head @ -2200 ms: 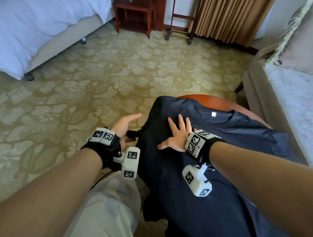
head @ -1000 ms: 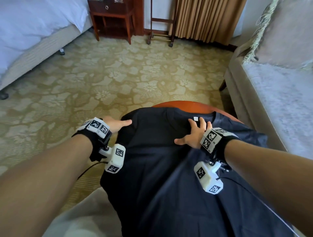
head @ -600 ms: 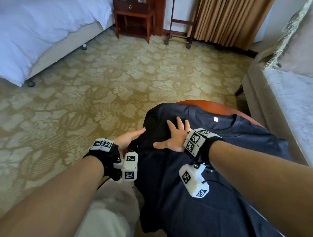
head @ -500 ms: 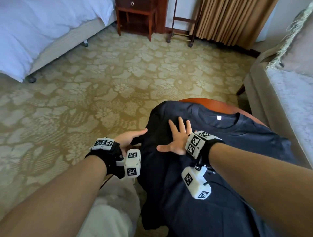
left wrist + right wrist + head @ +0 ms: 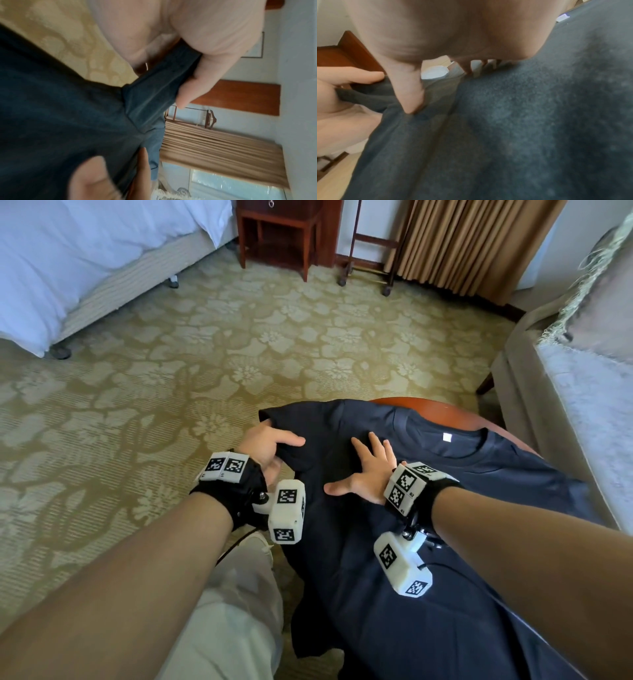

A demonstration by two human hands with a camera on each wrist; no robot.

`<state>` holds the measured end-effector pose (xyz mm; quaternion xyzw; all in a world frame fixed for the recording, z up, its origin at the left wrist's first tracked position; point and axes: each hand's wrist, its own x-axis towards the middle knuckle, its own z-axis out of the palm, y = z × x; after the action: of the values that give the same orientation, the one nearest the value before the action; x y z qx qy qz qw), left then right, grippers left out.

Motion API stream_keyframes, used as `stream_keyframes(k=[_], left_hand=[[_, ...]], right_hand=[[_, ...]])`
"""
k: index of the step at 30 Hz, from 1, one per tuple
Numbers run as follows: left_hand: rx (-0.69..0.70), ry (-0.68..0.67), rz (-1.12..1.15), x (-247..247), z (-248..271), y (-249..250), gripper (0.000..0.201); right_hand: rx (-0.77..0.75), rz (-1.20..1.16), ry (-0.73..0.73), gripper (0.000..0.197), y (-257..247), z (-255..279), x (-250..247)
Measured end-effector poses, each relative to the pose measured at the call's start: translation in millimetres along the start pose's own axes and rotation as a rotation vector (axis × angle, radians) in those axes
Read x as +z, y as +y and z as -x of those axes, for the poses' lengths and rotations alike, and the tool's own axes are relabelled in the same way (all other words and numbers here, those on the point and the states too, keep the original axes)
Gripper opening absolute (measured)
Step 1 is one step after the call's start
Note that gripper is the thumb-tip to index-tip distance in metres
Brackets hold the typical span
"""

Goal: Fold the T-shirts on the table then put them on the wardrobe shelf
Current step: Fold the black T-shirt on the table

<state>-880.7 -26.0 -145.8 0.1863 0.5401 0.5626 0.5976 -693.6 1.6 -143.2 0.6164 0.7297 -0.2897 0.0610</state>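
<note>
A dark navy T-shirt [image 5: 428, 559] lies spread over a round brown table [image 5: 445, 414], collar with its white tag [image 5: 447, 436] facing away from me. My left hand [image 5: 270, 445] grips the shirt's left sleeve [image 5: 159, 86] at the table's left edge, thumb on top and fingers underneath. My right hand [image 5: 366, 474] lies flat on the chest of the shirt with fingers spread, pressing the cloth down just right of the sleeve. The right wrist view shows that thumb on the fabric [image 5: 522, 128] and the left hand [image 5: 351, 83] holding the sleeve.
Patterned carpet [image 5: 205, 354] stretches left and ahead. A bed [image 5: 68, 251] stands at the far left, a wooden nightstand [image 5: 277, 231] and a rack before curtains [image 5: 472, 244] at the back. A grey sofa [image 5: 582, 405] runs close along the table's right side.
My left hand has taken hold of the left sleeve and lifted it inward over the shirt. The right hand stays flat on the chest.
</note>
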Motion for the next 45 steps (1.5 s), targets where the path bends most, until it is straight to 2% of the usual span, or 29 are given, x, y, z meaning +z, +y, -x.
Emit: stream_keyframes(k=[2, 7, 10, 12, 14, 16, 18, 20, 24, 28, 31, 34, 36, 40, 43, 45], left_hand=[[0.093, -0.001, -0.111, 5.8, 2.1, 4.5, 0.050], [0.324, 0.013, -0.652, 21.9, 12.7, 14.3, 0.027], [0.475, -0.089, -0.939, 36.2, 15.3, 13.5, 0.038], [0.521, -0.197, -1.074, 46.6, 17.3, 11.8, 0.041], [0.480, -0.338, -1.199, 58.3, 21.2, 7.3, 0.032], [0.381, -0.479, -1.341, 69.1, 25.8, 0.5, 0.020], [0.263, -0.564, -1.370, 76.7, 26.4, -7.4, 0.023], [0.216, -0.521, -1.306, 82.3, 24.5, -12.6, 0.022], [0.363, -0.270, -1.287, 93.0, 16.2, -18.4, 0.007], [0.428, -0.043, -1.254, 98.2, 4.7, -13.6, 0.019], [0.365, 0.058, -1.277, 94.1, -4.7, -9.2, 0.021], [0.238, 0.107, -1.280, 86.9, -6.2, -9.6, 0.048], [0.142, 0.101, -1.292, 82.1, -4.0, -8.1, 0.053], [0.005, -0.023, -1.474, 75.3, 1.7, -0.4, 0.047], [-0.020, -0.128, -1.607, 68.4, 1.5, 5.2, 0.047], [-0.066, -0.178, -1.643, 59.7, -0.6, 8.7, 0.047]], right_hand=[[0.023, -0.106, 0.032, 0.109, -1.8, -1.5, -3.8], [0.082, -0.178, 0.121, 0.097, 6.5, -3.4, -12.1], [0.168, -0.274, 0.236, 0.087, 21.6, -4.0, -23.6], [0.245, -0.305, 0.314, 0.079, 33.8, -2.2, -34.7], [0.339, -0.338, 0.378, 0.072, 45.8, 2.1, -46.2], [0.425, -0.350, 0.404, 0.068, 59.2, 6.3, -55.6], [0.483, -0.358, 0.405, 0.065, 72.5, 10.5, -61.3], [0.520, -0.366, 0.394, 0.065, 82.5, 14.8, -64.4], [0.528, -0.315, 0.347, 0.065, 94.7, 29.9, -66.6], [0.401, -0.262, 0.327, 0.064, 91.9, 31.7, -65.8], [0.241, -0.342, 0.354, 0.063, 74.4, 21.9, -64.2], [0.122, -0.343, 0.337, 0.064, 49.5, 6.1, -65.2], [0.071, -0.312, 0.318, 0.066, 32.4, -6.7, -65.1], [0.054, -0.149, 0.257, 0.064, 6.5, -31.9, -57.8], [0.087, -0.078, 0.213, 0.037, -3.5, -47.3, -54.1], [0.068, -0.131, 0.237, 0.028, -3.7, -56.5, -56.6]])
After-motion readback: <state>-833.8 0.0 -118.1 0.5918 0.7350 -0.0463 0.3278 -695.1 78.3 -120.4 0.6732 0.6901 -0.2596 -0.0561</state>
